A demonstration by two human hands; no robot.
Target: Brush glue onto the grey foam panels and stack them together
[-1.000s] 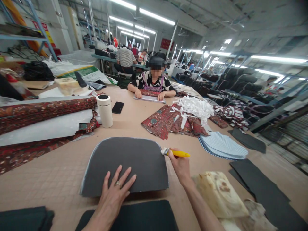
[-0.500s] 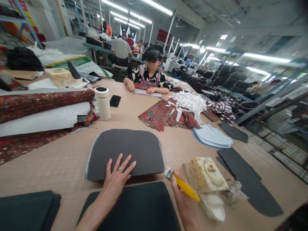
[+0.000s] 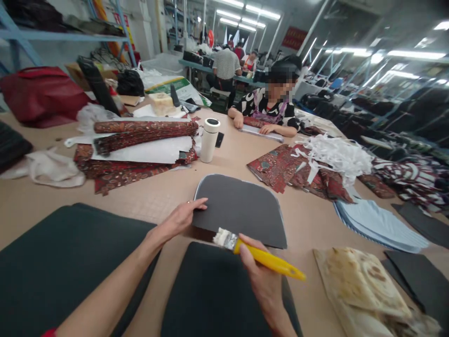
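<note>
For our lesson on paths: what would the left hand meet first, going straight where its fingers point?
Probably the flat, dark grey, round-cornered panel: the left hand overlaps its left edge in view, though depth is unclear.

- A panel (image 3: pixel 242 210) lies before you on the table (image 3: pixel 157 199), just beyond a nearer panel (image 3: pixel 203 295).
- The paintbrush (image 3: pixel 268 259) is in your right hand (image 3: pixel 261 283), above the nearer panel.
- To your left lies a panel stack (image 3: pixel 70 262), a fabric bundle (image 3: pixel 147 133) behind it.
- A flask (image 3: pixel 209 142) stands right of that bundle, a phone (image 3: pixel 220 140) partly behind it.
- Farther right, a strip pile (image 3: pixel 340 154) rests on fabric pieces (image 3: pixel 270 166); cloth cutouts (image 3: pixel 380 223) lie nearer you.
</note>
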